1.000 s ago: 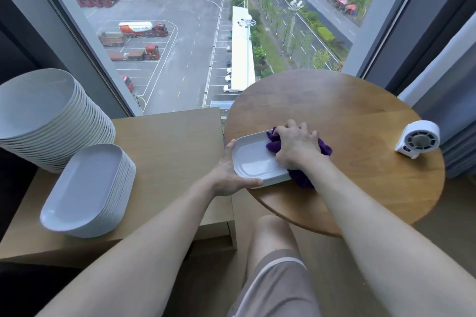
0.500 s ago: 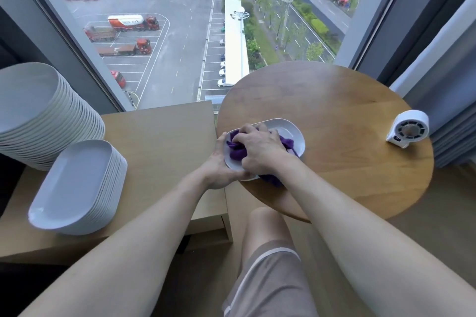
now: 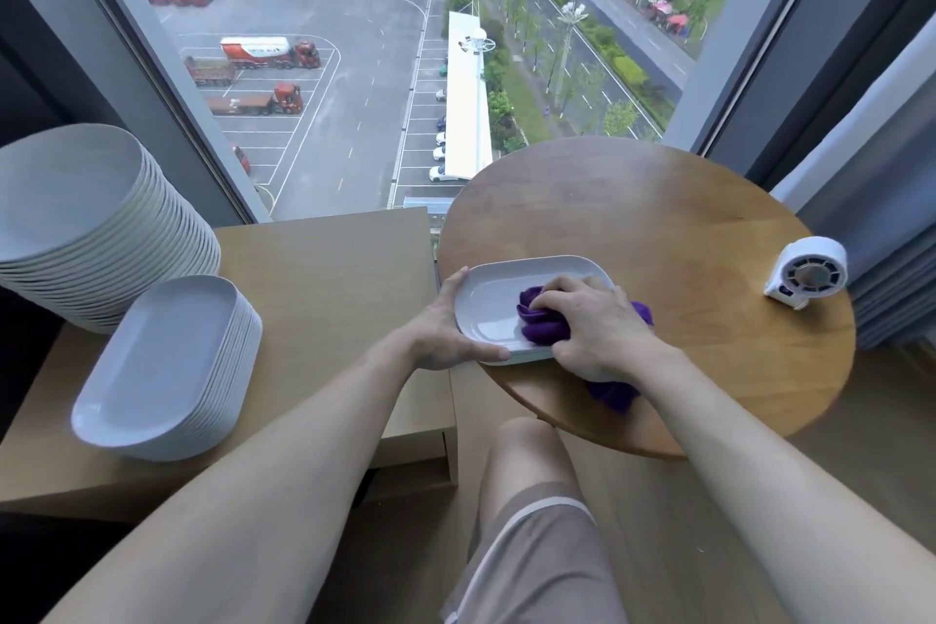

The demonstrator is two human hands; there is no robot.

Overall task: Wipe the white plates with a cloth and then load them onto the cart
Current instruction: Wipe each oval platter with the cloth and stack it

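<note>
Head view: oblong white plate [image 3: 486, 314] flat on the round table [image 3: 658, 228] near its left edge, braced by the left hand [image 3: 438, 332], thumb over the near rim and fingers curled round the left end, presumably against sliding under the wipe. Right hand [image 3: 595, 327] closed over a bunched purple cloth [image 3: 542, 325], pressed into the right half of the plate's well, loose tail trailing onto the table. On a low wooden unit [image 3: 329, 269] to the left, a stack of oblong plates [image 3: 162, 360] and a taller stack of round plates [image 3: 76, 198], within easy reach. Small white fan [image 3: 808, 271] well apart at the right edge. Cart not identifiable; wiping judged under way, loading not yet begun.
</note>
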